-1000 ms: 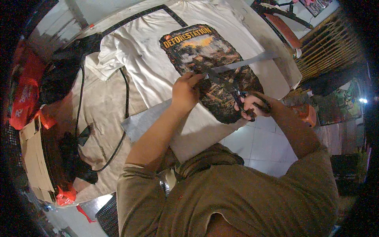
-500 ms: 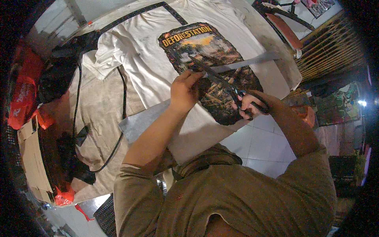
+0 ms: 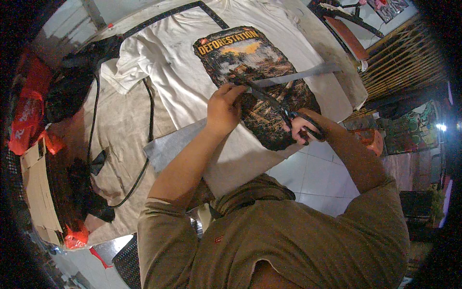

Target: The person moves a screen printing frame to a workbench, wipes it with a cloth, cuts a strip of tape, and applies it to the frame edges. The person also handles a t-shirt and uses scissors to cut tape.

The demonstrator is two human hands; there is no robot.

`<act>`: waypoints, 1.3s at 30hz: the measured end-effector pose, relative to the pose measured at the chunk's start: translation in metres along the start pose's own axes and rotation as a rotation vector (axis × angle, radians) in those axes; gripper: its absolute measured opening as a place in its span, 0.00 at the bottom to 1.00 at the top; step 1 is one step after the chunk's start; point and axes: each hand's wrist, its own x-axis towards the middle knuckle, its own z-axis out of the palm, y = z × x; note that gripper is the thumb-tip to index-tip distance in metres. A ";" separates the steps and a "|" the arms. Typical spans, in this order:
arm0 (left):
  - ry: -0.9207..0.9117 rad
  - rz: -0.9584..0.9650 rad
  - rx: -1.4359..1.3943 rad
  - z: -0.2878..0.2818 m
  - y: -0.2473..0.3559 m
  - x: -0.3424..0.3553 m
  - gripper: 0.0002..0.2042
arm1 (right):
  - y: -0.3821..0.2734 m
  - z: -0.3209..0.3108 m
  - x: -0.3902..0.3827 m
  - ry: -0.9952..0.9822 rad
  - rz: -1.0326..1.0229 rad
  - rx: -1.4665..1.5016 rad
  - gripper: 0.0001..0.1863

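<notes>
A white T-shirt [image 3: 175, 58] lies spread on the table, with a dark printed picture [image 3: 260, 60] on its front. My right hand [image 3: 304, 129] grips black-handled scissors [image 3: 269, 100] over the print, blades pointing up and left. Between the fingertips of my left hand [image 3: 224, 107] is one end of a thin, greyish, translucent strip [image 3: 308, 73]. The strip runs rightward across the print, and the scissor blades cross it beside my left fingertips. Whether the blades are cutting it is too small to tell.
Under my left forearm lies a pale grey sheet [image 3: 166, 147]. A black cord [image 3: 150, 113] loops over the beige table cover [image 3: 122, 159]. Cardboard [image 3: 41, 192] and red plastic bags [image 3: 29, 113] sit at the left edge. Slatted bamboo [image 3: 399, 53] stands at the right.
The scissor handles have drawn closer together, and the blades sit closer to each other. My left hand has barely shifted and still pinches the strip.
</notes>
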 end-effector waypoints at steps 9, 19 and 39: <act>-0.009 0.084 -0.003 0.001 0.006 -0.001 0.17 | 0.008 -0.010 0.014 -0.006 0.052 0.056 0.11; 0.001 0.005 0.021 0.000 0.002 -0.001 0.16 | 0.019 -0.002 0.003 -0.021 -0.229 -0.068 0.09; -0.027 0.117 -0.133 -0.009 0.004 0.003 0.16 | 0.005 0.012 -0.003 -0.062 -0.404 0.070 0.07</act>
